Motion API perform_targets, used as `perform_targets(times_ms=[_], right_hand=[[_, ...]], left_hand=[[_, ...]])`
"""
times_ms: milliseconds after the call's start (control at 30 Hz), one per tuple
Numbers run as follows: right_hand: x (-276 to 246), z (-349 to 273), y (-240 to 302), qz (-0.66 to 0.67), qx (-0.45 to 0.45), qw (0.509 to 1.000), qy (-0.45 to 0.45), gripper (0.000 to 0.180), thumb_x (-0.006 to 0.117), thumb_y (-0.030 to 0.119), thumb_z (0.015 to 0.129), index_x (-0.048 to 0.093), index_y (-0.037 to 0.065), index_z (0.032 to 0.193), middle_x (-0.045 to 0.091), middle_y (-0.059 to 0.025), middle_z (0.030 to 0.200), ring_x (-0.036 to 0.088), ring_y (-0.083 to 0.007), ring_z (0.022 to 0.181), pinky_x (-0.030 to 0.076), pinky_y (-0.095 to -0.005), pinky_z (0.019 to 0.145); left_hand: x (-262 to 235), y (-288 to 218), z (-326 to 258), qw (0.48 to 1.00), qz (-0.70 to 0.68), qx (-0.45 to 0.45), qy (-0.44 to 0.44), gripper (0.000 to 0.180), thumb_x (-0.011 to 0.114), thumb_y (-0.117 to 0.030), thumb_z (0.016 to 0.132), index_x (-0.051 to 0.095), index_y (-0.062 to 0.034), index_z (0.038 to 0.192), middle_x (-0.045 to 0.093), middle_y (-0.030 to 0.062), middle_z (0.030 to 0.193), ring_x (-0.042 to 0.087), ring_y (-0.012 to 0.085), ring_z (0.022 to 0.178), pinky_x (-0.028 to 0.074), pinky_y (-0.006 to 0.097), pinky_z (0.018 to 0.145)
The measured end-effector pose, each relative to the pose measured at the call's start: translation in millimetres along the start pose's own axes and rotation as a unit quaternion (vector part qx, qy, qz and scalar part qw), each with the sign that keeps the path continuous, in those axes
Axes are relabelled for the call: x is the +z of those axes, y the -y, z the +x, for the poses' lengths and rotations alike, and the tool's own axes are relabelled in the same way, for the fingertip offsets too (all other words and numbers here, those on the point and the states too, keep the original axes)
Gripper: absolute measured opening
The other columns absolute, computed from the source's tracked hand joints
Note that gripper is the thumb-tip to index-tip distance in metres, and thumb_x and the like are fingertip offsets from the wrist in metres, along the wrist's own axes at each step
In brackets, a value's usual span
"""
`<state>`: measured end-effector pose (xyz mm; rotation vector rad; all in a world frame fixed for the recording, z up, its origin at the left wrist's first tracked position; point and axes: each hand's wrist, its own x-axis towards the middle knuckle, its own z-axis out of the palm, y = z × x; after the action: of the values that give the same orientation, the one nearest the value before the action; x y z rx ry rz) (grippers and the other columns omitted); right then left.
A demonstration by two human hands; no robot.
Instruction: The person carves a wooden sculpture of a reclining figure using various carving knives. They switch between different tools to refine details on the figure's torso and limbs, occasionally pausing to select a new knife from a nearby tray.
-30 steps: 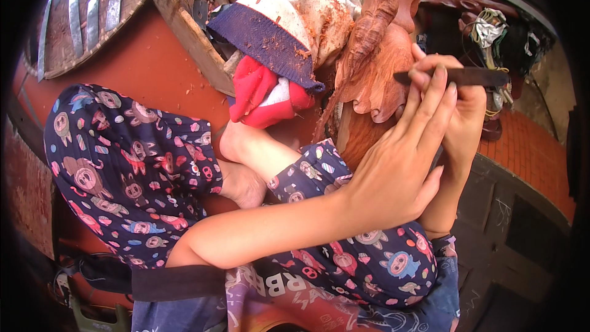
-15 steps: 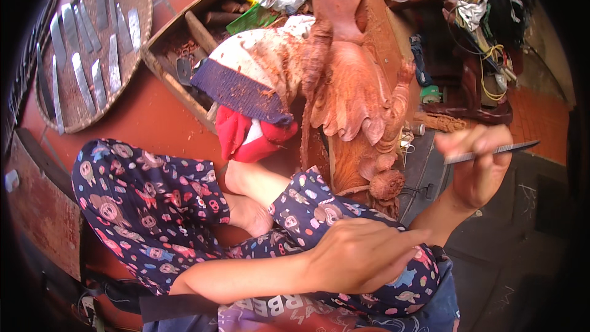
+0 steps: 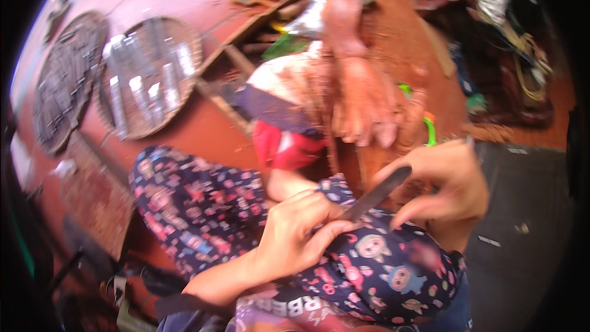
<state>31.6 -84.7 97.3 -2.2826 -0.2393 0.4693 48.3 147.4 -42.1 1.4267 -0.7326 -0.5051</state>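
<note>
Between the thumb and fingers of my left hand (image 3: 301, 230) is a narrow, flat, dark metal blade (image 3: 382, 192). It tilts up to the right over my patterned trouser leg, and its lower end is hidden in the grip. My right hand (image 3: 445, 178) is just beyond the blade's rounded tip, smeared by motion, its thumb spread away from its fingers. Past both hands is a reddish carved wooden piece (image 3: 362, 95) with leaf-like folds, dusted with shavings. A red, white and navy cloth (image 3: 286, 101) lies against its left side.
Two round woven trays stand at the left: one (image 3: 103, 120) with several flat metal blades, another (image 3: 40, 141) crowded with dark tools. A wooden tray (image 3: 221, 107) with odds and ends is behind the cloth. Dark carved furniture (image 3: 516, 110) and cables are at the far right.
The blade has passed from my right hand to my left. My right hand has come down and inward with its fingers loosened. The view has shifted left, bringing the second woven tray into sight.
</note>
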Motion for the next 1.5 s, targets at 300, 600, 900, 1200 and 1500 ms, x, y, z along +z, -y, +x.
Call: perform_targets(times_ms=[300, 600, 900, 1200, 1500], right_hand=[[2.8, 19.5, -76.4, -0.019, 0.053, 0.977, -0.205, 0.066, 0.076, 0.018, 0.080, 0.055, -0.004, 0.139, 0.060, -0.0216, 0.141, 0.055, -0.0328, 0.135, 0.038, -0.0403, 0.115], [-2.6, 19.8, -71.7, -0.147, 0.075, 0.971, -0.174, 0.059, 0.072, 0.014, 0.078, 0.060, -0.001, 0.135, 0.057, -0.0233, 0.144, 0.053, -0.0368, 0.137, 0.038, -0.0419, 0.115], [-13.4, 12.0, -87.0, -0.160, 0.042, 0.972, -0.168, 0.054, 0.074, 0.019, 0.084, 0.062, 0.002, 0.134, 0.062, -0.0193, 0.138, 0.060, -0.0338, 0.129, 0.047, -0.0409, 0.108], [-12.2, 10.5, -90.5, -0.189, 0.030, 0.959, -0.208, 0.048, 0.073, 0.024, 0.085, 0.065, 0.008, 0.129, 0.069, -0.0205, 0.123, 0.067, -0.0379, 0.113, 0.054, -0.0404, 0.095], [-4.0, 19.3, -83.2, -0.083, 0.074, 0.973, -0.203, 0.040, 0.065, 0.003, 0.090, 0.063, -0.005, 0.129, 0.068, -0.0183, 0.131, 0.063, -0.0249, 0.125, 0.046, -0.0360, 0.108]], left_hand=[[-203.7, 54.8, -6.1, 0.920, 0.123, -0.109, -0.355, 0.015, 0.073, -0.013, 0.093, 0.076, 0.0015, 0.094, 0.075, 0.0042, 0.085, 0.067, 0.0095, 0.079, 0.053, 0.025, 0.072], [-332.8, 189.7, -19.5, 0.767, 0.387, -0.445, -0.253, 0.026, 0.079, -0.035, 0.083, 0.082, -0.0093, 0.087, 0.075, 0.0053, 0.071, 0.073, 0.0155, 0.070, 0.056, 0.033, 0.078], [-340.8, 187.0, 1.9, 0.715, 0.520, -0.432, -0.177, 0.058, 0.075, -0.056, 0.084, 0.073, 0.0005, 0.097, 0.073, 0.0123, 0.069, 0.075, 0.0289, 0.070, 0.057, 0.043, 0.071], [-319.3, 181.2, 21.0, 0.854, 0.349, -0.289, -0.255, 0.042, 0.069, -0.038, 0.096, 0.071, 0.0038, 0.097, 0.073, 0.0083, 0.076, 0.066, 0.0105, 0.067, 0.052, 0.028, 0.063], [-368.1, 199.5, -67.5, 0.844, 0.296, -0.307, -0.327, 0.036, 0.071, -0.030, 0.095, 0.074, 0.0047, 0.102, 0.075, 0.0104, 0.084, 0.072, 0.0141, 0.073, 0.057, 0.028, 0.068]])
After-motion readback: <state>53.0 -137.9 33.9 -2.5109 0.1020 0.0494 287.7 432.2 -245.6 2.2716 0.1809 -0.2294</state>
